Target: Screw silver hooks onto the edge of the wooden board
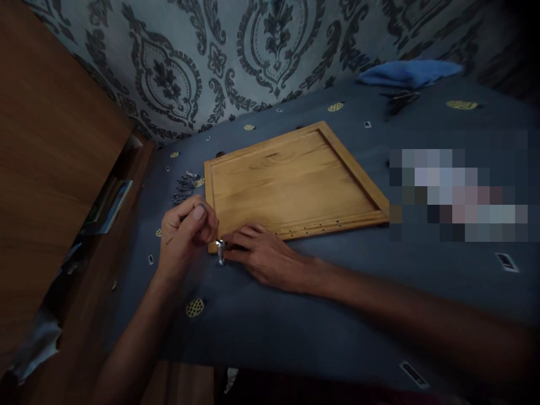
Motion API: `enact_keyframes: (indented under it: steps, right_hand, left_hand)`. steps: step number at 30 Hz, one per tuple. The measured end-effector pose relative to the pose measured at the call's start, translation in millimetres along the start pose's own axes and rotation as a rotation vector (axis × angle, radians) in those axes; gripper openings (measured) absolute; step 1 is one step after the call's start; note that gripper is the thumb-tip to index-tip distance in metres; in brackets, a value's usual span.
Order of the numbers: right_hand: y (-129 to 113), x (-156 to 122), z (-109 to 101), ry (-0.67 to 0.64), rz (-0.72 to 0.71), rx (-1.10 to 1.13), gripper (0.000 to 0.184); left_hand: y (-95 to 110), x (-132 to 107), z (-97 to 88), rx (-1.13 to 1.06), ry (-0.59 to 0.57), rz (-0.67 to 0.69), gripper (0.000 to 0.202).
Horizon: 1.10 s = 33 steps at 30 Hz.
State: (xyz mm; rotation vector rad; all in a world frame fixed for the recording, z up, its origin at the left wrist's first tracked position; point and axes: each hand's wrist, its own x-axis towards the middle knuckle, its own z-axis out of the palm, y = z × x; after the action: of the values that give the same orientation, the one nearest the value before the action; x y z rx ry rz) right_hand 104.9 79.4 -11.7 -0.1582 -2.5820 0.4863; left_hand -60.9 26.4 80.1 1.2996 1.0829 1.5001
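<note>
A framed wooden board (pixel 287 174) lies flat, with a row of small dark holes along its near edge. At its near left corner is a small shiny curved metal piece (pixel 221 253), hook- or ring-like. My right hand (pixel 265 256) rests by that corner, its fingertips closed on the metal piece. My left hand (pixel 188 228) is closed in a pinch just above and left of the same corner. Something thin and dark shows at its fingers, too small to name. Beyond my left hand lies a pile of small metal pieces (pixel 184 187).
The board is on a blue patterned cloth (pixel 337 315). A blue folded cloth (pixel 409 73) and a dark scissors-like object (pixel 400 100) sit at the back right. A pixelated patch hides things at right. A wooden cabinet (pixel 54 129) stands at left, patterned wallpaper (pixel 219 56) behind.
</note>
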Motion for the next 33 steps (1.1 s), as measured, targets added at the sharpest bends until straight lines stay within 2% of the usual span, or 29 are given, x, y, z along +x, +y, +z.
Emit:
enact_keyframes:
  steps: [11,16,18,22,23,24,27,33]
  right_hand:
    - [3.8,-0.3,5.2,0.044,-0.019,0.062,0.031]
    - [1.0,0.5,1.8,0.005,0.015,0.048,0.034]
    - [-0.3,1.1,-1.0,-0.015,0.018,0.039,0.034]
    - [-1.7,1.3,-5.5,-0.034,0.020,0.034,0.033]
    - [-1.7,1.1,-5.9,-0.037,0.021,0.032,0.033]
    - [-1.5,0.9,-6.0,-0.037,0.021,0.029,0.033]
    - [-0.7,0.2,-5.2,-0.024,0.008,0.026,0.034]
    - [-0.4,-0.6,-1.7,-0.003,0.025,0.025,0.036]
  left_hand:
    - [1.1,13.2,-0.4,-0.051,-0.083,-0.061,0.050]
    - [-0.8,13.3,-1.2,-0.058,-0.125,-0.050,0.048]
    - [2.3,13.9,0.0,-0.042,-0.045,-0.025,0.046]
    - [17.9,15.5,-2.2,-0.015,0.324,0.108,0.040]
    - [21.7,15.3,-4.8,-0.004,0.381,0.133,0.040]
    - [24.5,14.8,-8.3,0.013,0.411,0.145,0.039]
    - [25.4,11.4,-22.8,0.091,0.406,0.108,0.037]
    - [9.0,3.4,-56.3,0.190,0.436,-0.033,0.039]
